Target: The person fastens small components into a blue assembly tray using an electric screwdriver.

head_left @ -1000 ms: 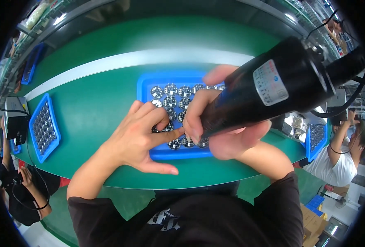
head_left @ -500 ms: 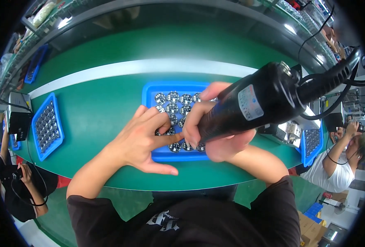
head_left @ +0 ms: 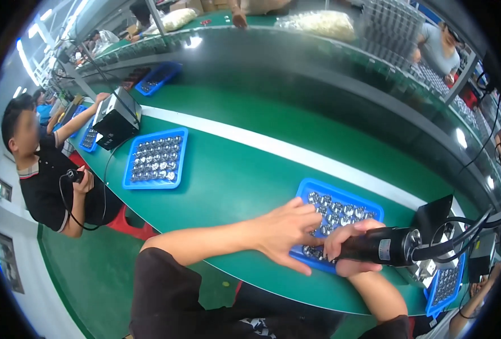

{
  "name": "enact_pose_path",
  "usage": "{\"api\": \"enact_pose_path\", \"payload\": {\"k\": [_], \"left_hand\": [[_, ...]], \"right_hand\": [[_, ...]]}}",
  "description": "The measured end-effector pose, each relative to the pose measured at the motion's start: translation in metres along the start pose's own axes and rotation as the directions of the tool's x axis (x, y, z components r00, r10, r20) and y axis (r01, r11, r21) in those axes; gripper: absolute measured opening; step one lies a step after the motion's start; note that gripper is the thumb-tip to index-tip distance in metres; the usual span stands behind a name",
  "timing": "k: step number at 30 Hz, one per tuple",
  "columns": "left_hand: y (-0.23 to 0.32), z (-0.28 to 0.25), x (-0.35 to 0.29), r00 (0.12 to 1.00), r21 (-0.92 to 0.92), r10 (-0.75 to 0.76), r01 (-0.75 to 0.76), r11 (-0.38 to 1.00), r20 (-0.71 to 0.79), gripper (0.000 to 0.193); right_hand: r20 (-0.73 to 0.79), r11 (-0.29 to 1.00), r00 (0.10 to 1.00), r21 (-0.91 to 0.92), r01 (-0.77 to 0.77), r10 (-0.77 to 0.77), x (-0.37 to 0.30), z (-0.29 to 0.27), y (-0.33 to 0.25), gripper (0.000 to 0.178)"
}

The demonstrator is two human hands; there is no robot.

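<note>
Jutting out rightward, the black tool (head_left: 374,246) sits in the right hand (head_left: 346,237).

Green bench (head_left: 222,195): open lane between left blue tray (head_left: 183,164) and centre blue tray (head_left: 341,190). Second lane beyond centre blue tray, along white strip (head_left: 279,148). Centre tray, near portion: obstructed by left hand (head_left: 289,229), right hand (head_left: 349,240), black tool (head_left: 375,246). Right side: cables (head_left: 449,250), dark panel (head_left: 433,216) restrict passage.
</note>
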State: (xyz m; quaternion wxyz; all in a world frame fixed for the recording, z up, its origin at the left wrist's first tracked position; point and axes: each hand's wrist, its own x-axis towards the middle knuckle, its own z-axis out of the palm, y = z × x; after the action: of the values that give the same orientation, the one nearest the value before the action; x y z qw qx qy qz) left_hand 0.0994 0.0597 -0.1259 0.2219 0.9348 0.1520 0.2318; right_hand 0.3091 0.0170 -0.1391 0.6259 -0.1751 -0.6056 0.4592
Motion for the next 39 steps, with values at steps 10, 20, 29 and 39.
{"api": "enact_pose_path", "payload": {"k": [10,20,29,39], "left_hand": [[0.007,-0.005,0.007,0.998,0.083,0.053,-0.054,0.995,0.016,0.07],[-0.004,0.005,0.0,0.975,0.217,0.136,-0.097,0.971,-0.175,0.071],[-0.023,0.018,-0.005,0.926,0.11,0.116,-0.081,0.991,-0.361,0.063],[-0.029,0.01,-0.004,0.937,0.048,0.02,-0.004,0.999,-0.348,0.066]], "right_hand": [[-0.026,0.994,0.999,0.108,0.023,-0.02,0.022,-0.012,-0.041,0.084],[-0.467,0.947,0.838,-0.276,0.164,-0.282,0.009,-0.091,-0.193,0.095],[-0.628,0.87,0.685,-0.492,0.019,-0.37,-0.022,-0.148,-0.193,0.072],[-0.665,0.922,0.747,-0.305,-0.237,-0.028,-0.048,-0.126,-0.169,0.079]]}}
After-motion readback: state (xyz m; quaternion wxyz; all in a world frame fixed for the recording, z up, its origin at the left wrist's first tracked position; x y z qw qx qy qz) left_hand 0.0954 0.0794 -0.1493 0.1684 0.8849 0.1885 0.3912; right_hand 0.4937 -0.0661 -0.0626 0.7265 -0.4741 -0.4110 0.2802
